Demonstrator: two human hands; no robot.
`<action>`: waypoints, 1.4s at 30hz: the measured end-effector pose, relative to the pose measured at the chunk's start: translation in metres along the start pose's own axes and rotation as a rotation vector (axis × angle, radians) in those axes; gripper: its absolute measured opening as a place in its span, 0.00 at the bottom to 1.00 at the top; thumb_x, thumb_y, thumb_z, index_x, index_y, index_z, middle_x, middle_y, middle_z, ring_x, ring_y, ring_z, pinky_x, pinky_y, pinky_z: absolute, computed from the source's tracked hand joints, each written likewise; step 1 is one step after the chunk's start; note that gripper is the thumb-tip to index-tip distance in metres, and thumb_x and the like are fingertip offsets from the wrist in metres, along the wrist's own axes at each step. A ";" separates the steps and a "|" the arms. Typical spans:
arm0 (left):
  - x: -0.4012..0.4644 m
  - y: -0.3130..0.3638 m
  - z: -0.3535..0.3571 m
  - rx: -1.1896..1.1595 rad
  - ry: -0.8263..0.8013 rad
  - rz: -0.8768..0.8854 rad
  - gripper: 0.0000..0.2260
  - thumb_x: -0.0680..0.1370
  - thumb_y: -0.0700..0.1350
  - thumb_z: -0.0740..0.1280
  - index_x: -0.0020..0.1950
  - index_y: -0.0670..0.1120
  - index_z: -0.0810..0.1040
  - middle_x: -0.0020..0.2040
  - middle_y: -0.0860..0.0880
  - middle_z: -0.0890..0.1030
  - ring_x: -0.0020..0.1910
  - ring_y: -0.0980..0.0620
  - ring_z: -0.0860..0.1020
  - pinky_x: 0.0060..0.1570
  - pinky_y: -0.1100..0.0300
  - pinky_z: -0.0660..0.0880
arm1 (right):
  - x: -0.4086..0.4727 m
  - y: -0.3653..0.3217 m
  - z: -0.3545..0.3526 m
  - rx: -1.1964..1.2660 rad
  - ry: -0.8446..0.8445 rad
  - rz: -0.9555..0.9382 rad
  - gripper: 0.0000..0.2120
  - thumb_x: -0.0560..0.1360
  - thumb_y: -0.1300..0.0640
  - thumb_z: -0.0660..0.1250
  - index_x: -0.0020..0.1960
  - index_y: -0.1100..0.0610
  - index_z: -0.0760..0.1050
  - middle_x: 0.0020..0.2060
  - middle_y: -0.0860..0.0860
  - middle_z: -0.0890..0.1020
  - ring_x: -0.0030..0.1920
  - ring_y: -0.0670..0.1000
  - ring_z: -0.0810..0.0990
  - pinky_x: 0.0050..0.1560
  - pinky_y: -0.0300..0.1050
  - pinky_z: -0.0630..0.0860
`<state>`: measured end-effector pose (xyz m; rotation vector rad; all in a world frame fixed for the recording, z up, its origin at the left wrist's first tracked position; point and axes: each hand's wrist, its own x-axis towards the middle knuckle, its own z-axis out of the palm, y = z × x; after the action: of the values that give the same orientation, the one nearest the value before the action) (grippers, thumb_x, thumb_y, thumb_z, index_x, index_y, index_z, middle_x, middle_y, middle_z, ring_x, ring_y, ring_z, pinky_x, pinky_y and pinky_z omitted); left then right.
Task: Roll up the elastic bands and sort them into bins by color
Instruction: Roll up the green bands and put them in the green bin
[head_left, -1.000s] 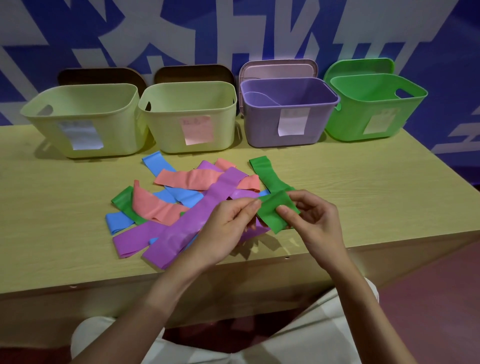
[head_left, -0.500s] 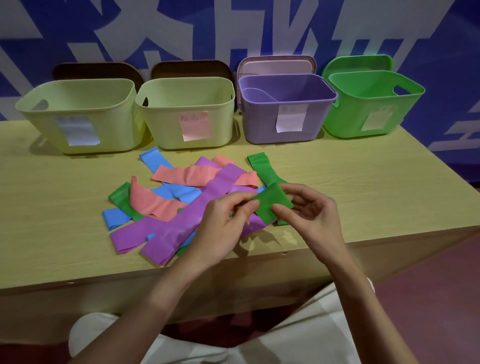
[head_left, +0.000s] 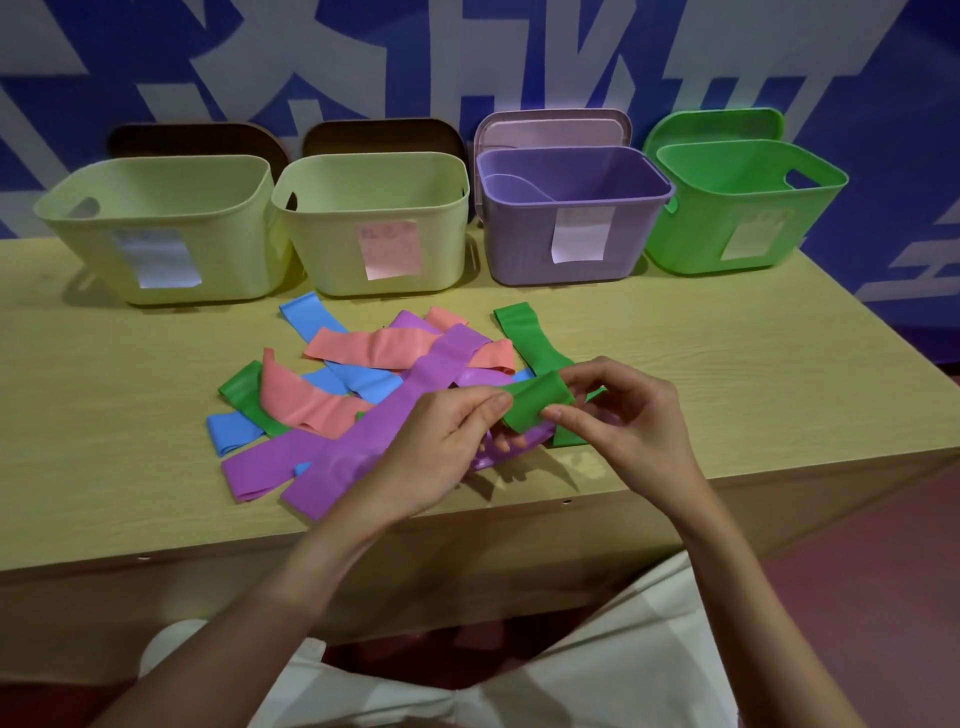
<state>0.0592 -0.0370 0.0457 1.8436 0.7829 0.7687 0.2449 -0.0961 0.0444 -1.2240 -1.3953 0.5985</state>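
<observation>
Green band (head_left: 535, 408) sits between our two hands, partly rolled, lifted just above the near edge of the pile (head_left: 395, 384) of loose bands. Our left hand (head_left: 441, 447) pinches the roll's left end between thumb and forefinger, the other fingers curled below. Our right hand (head_left: 623, 415) pinches the right end, thumb near us and fingers arched over the top. The roll's long axis runs left to right, tilted a little so its right end lies farther from us. Its unrolled tail runs away from the roll toward the green bin (head_left: 748, 218); a short green stretch also shows under our right fingers, and we cannot tell whether it belongs to the same band.

We judge the rolling only half done, since much of the tail lies flat on the worktop (head_left: 727, 353). The green bin stands beyond the roll and to its right, at the right end of the bin row, so our right hand is the nearer one for the drop. The purple bin (head_left: 571, 218) stands just left of the green bin.
</observation>
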 end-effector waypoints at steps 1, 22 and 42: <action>0.002 0.000 -0.003 0.027 -0.029 0.003 0.15 0.81 0.49 0.60 0.45 0.42 0.81 0.38 0.41 0.83 0.36 0.50 0.80 0.42 0.52 0.77 | 0.001 -0.001 -0.002 -0.022 -0.018 -0.014 0.14 0.66 0.53 0.77 0.50 0.50 0.80 0.38 0.46 0.80 0.36 0.47 0.77 0.38 0.49 0.76; 0.028 0.005 -0.020 0.073 0.005 0.129 0.09 0.78 0.41 0.66 0.57 0.42 0.80 0.45 0.54 0.82 0.43 0.57 0.81 0.44 0.62 0.77 | 0.021 0.008 -0.024 -0.331 -0.280 -0.047 0.10 0.78 0.52 0.65 0.55 0.55 0.77 0.39 0.42 0.78 0.39 0.42 0.77 0.38 0.31 0.70; 0.161 -0.017 -0.027 -0.064 0.081 -0.075 0.08 0.70 0.36 0.75 0.46 0.45 0.80 0.40 0.50 0.82 0.36 0.62 0.79 0.41 0.70 0.76 | 0.119 0.066 -0.023 0.061 -0.169 0.226 0.09 0.76 0.57 0.68 0.54 0.58 0.79 0.42 0.48 0.83 0.41 0.46 0.80 0.38 0.39 0.76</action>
<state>0.1308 0.1096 0.0664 1.7249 0.8650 0.8155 0.3085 0.0270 0.0391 -1.3157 -1.3764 0.9130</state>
